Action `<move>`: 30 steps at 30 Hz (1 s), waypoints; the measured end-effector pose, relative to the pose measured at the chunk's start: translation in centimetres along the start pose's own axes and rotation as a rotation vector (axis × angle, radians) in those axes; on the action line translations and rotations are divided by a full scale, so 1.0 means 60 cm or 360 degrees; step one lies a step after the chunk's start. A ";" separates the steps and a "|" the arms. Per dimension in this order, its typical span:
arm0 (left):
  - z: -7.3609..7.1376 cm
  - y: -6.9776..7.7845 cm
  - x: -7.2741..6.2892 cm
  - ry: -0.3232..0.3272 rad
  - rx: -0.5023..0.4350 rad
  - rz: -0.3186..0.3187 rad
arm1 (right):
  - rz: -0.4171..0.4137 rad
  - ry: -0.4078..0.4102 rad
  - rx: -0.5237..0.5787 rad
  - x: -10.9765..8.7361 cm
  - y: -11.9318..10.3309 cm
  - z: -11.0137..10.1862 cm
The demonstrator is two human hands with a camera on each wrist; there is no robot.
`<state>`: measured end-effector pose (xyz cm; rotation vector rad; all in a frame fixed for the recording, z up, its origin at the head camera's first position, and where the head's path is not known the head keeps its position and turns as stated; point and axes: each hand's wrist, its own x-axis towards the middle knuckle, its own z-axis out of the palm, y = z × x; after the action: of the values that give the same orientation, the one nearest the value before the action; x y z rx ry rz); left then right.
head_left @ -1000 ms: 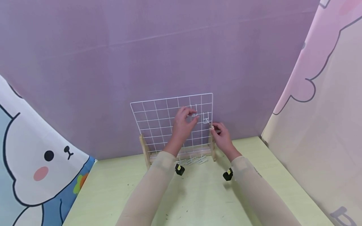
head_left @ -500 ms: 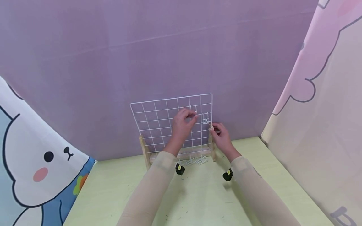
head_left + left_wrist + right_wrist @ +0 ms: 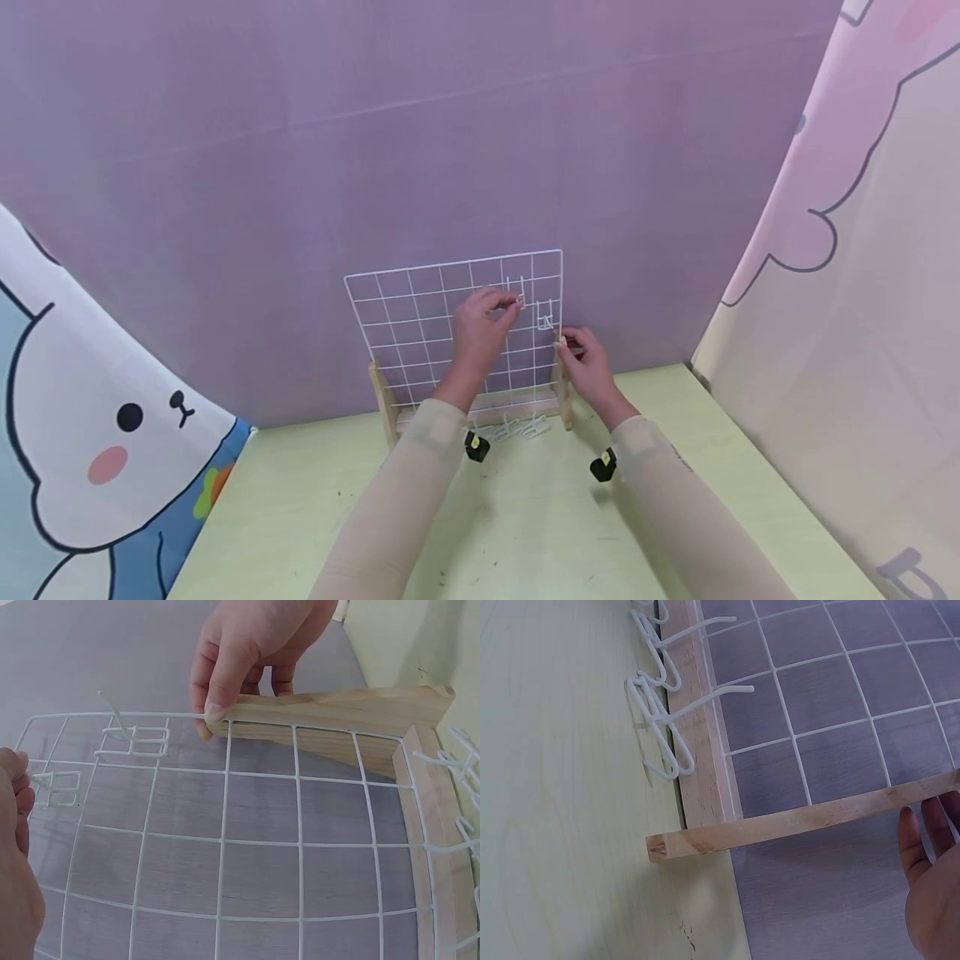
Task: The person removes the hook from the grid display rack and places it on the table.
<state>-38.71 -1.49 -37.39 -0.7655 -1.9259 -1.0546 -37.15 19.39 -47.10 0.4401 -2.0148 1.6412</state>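
Observation:
A white wire grid panel [image 3: 420,333] stands upright in a wooden stand [image 3: 384,400]. High on its right part, my left hand [image 3: 477,337] pinches a small white wire hook [image 3: 60,787] between thumb and fingertips, right at the grid wires. Another white hook [image 3: 139,741] hangs by the panel's right edge, its prong sticking out. My right hand [image 3: 589,367] holds that edge together with the top of the stand's right wooden upright [image 3: 337,709], thumb in front. From the right wrist, fingers [image 3: 911,844] show against the upright; part of this hand lies outside that view.
Several loose white hooks [image 3: 660,724] lie at the front of the stand's base, on the pale yellow table [image 3: 300,500]. A purple backdrop [image 3: 450,150] rises behind the panel. Black wrist cameras [image 3: 476,447] sit under both forearms.
My left thumb, apart from the fingers a second ago, has closed against them at the hook. The hook has shifted slightly within the grid. My right hand keeps its place.

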 end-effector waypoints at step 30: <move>-0.023 0.004 -0.001 0.0016 -0.0167 -0.0041 | 0.0028 -0.0024 0.0010 0.001 -0.006 0.002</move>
<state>-38.01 -2.61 -36.91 -0.7935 -1.8882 -1.1812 -37.05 19.18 -46.81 0.4394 -2.0301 1.6597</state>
